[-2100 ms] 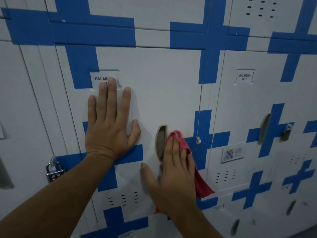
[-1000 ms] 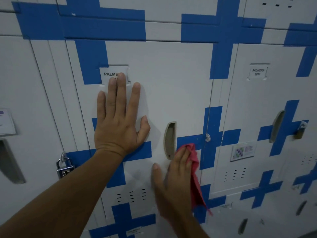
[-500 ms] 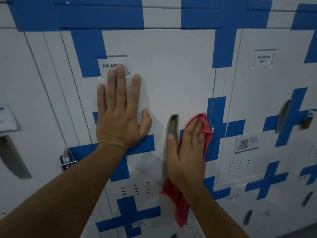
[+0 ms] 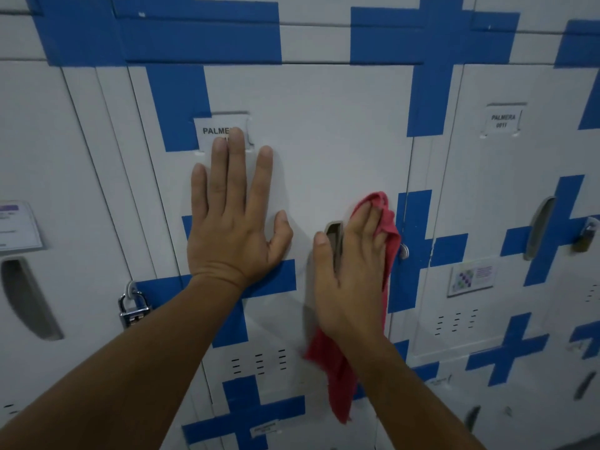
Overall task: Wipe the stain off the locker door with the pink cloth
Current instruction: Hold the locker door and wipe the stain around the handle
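The white locker door [image 4: 331, 141] with blue cross stripes fills the middle of the view. My left hand [image 4: 232, 219] lies flat on it with fingers spread, fingertips over the name label [image 4: 216, 129]. My right hand [image 4: 352, 271] presses the pink cloth [image 4: 388, 222] against the door just right of the recessed handle [image 4: 334, 233], partly covering that handle. The cloth's loose end [image 4: 337, 381] hangs below my wrist. No stain is visible; the spot under the cloth is hidden.
A padlock [image 4: 131, 308] hangs on the locker to the left. The neighbouring right locker has a name label [image 4: 503, 120], a recessed handle [image 4: 540, 227], a small padlock [image 4: 586, 237] and a sticker [image 4: 472, 277]. Vent slots [image 4: 258, 360] sit below my left arm.
My right hand with the pink cloth has slid upward along the door beside the handle, from below the handle to level with it. My left hand has stayed flat in place.
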Action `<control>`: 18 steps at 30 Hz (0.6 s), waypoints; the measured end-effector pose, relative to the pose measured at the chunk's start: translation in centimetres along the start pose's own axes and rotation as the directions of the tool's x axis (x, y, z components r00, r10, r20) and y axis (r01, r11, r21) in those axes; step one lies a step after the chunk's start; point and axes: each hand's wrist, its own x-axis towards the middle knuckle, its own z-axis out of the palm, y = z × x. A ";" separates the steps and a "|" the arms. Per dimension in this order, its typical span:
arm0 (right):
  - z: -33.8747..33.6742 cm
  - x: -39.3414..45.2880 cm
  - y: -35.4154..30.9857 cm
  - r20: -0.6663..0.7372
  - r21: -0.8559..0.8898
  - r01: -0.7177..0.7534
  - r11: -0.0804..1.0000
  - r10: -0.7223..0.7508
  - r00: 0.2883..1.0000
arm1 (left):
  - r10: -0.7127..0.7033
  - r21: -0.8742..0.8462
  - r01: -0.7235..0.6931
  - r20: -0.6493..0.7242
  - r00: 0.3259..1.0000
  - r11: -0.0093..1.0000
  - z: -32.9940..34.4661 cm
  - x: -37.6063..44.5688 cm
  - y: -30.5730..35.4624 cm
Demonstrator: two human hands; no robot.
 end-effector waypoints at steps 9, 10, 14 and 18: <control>2.6 -5.3 0.5 0.108 -0.049 -0.108 0.993 0.112 0.988 | 0.000 -0.003 0.000 0.000 1.000 1.000 0.1 0.0 -0.1; 2.1 -4.5 0.4 0.095 -0.053 -0.058 0.997 0.063 0.993 | 0.000 0.000 0.000 0.003 1.000 1.000 0.1 0.1 -0.1; -0.2 -1.2 0.7 0.060 -0.041 0.020 0.999 -0.018 0.998 | 0.000 -0.003 0.000 0.013 1.000 1.000 0.1 0.0 -0.1; -0.3 -2.4 2.4 0.089 -0.048 -0.074 0.996 0.078 0.993 | -0.003 0.000 0.003 0.009 1.000 1.000 0.1 0.1 -0.1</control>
